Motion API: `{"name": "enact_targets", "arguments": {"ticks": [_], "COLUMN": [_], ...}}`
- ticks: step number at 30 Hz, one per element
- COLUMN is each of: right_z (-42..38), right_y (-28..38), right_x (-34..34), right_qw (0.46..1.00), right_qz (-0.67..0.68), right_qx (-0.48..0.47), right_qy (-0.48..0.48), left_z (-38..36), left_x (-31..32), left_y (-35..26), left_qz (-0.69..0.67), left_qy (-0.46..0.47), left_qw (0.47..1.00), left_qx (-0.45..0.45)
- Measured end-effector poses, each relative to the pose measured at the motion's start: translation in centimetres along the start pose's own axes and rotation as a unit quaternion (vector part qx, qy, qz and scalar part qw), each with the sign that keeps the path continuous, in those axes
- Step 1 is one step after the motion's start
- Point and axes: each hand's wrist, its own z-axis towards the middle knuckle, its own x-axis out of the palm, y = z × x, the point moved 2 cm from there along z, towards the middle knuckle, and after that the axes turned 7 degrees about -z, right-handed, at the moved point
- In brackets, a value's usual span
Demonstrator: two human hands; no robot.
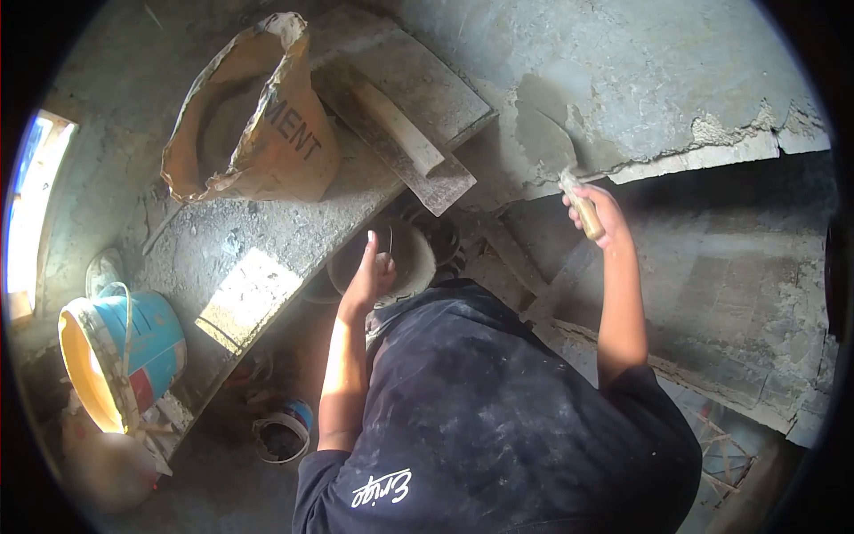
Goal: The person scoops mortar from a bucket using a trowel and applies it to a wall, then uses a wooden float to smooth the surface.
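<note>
My right hand (601, 214) is wrapped round the pale handle of a trowel (587, 218), its thin blade lying against the concrete wall (640, 80) just above a rough lower edge. A darker patch of wet mortar (541, 116) spreads on the wall beside the blade. Near my chest, my left hand (369, 278) is closed with the thumb up, at the near side of a round, mortar-smeared bucket (425, 258). A thin wire-like piece rises from its fingers, which seem to grip the bucket. The bucket's contents are mostly hidden behind the hand and my shirt.
A torn cement bag (302, 151) stands on a dusty plank platform (267, 233), beside a wooden float (391, 120) lying on boards. At left a blue paint bucket (156, 334) is tipped sideways. A smaller bucket (283, 436) sits lower down. A ledge (694, 285) runs along the right.
</note>
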Motion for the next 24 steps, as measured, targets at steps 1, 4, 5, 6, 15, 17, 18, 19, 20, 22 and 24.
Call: {"name": "enact_targets", "arguments": {"ticks": [1,4,5,6,15,17,18,19,20,22,24], "right_z": [0.4,0.7,-0.1,-1.0,0.7,1.3,1.1,0.9,-0.2,-1.6,-2.1], "right_y": [0.1,0.2,0.0,-0.1,0.5,0.5,0.6,0.8,0.9,0.2,-0.1], "right_x": [-0.3,-0.9,-1.0,-0.9,0.6,-0.6,-0.8,-0.8,-0.1,0.0,0.8], "right_qw": [1.000,0.999,0.999,0.998,0.997,0.997,0.998,0.998,0.997,0.996,0.993], "right_qz": [0.011,0.049,0.044,0.058,0.061,0.069,0.062,0.055,0.072,0.088,0.117], "right_qx": [0.000,0.001,0.001,-0.003,0.027,0.026,0.025,0.024,0.021,0.017,0.006], "right_qy": [-0.006,-0.010,-0.007,-0.019,0.035,0.014,0.013,0.013,0.005,0.007,0.013], "left_z": [0.0,0.3,0.4,0.4,0.5,1.0,1.1,1.1,1.1,1.3,1.3], "left_x": [0.0,-0.3,-0.4,-0.5,-0.2,-0.4,-0.4,-0.4,-0.3,-0.2,0.2], "left_y": [0.1,0.1,0.4,0.8,1.5,1.8,1.8,1.8,1.8,2.2,2.2], "left_qz": [0.000,-0.007,0.003,0.011,0.021,0.005,0.006,0.006,0.010,0.009,0.017], "left_qy": [0.002,0.000,0.014,0.026,0.035,0.017,0.023,0.024,0.031,0.039,0.041], "left_qw": [1.000,1.000,1.000,1.000,0.999,1.000,1.000,1.000,0.999,0.999,0.999], "left_qx": [0.000,0.008,0.006,0.003,0.004,-0.009,0.001,0.005,0.005,0.012,0.015]}}
